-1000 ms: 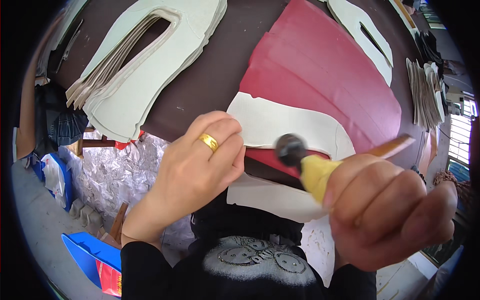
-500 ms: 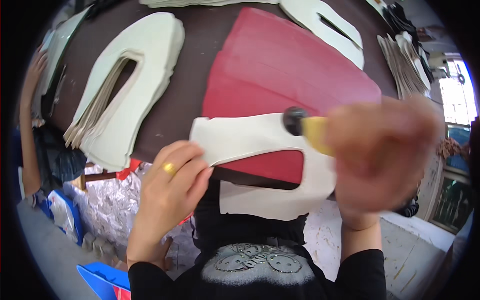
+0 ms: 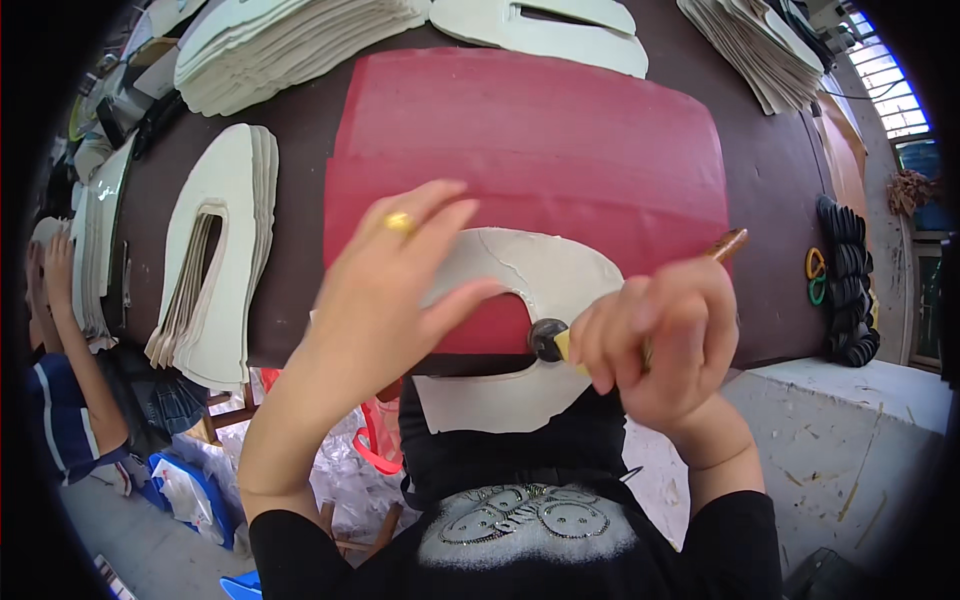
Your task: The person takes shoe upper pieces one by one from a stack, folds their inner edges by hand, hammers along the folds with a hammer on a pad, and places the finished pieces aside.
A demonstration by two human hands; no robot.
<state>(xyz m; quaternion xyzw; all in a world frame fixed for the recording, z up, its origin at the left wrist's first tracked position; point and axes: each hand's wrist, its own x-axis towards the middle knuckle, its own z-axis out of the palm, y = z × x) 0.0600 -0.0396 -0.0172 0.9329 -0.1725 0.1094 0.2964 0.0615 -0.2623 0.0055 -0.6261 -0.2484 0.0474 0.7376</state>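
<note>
A white U-shaped shoe-upper piece (image 3: 575, 265) lies partly on a red sheet (image 3: 540, 130), its near arm hanging over the table edge towards my black shirt. My right hand (image 3: 670, 345) is closed round a small hammer (image 3: 547, 341) with a dark round head, a yellow neck and a brown wooden handle end. The hammer head is at the inner curve of the piece's cut-out; whether it touches cannot be told. My left hand (image 3: 385, 285), with a gold ring, is over the left part of the piece, fingers apart, holding nothing visible.
A stack of white U-shaped pieces (image 3: 235, 200) stands at left on the brown table (image 3: 770, 270), with larger stacks (image 3: 290, 50) behind. Several black bundled pieces (image 3: 848, 285) and orange-and-green-handled scissors (image 3: 816, 275) lie at right. Another person's hand (image 3: 58, 265) is far left.
The hammer has come down and left to the cut-out's inner curve. My left hand has moved up and right, off the edge it was pressing. The view has shifted, and the piece appears turned.
</note>
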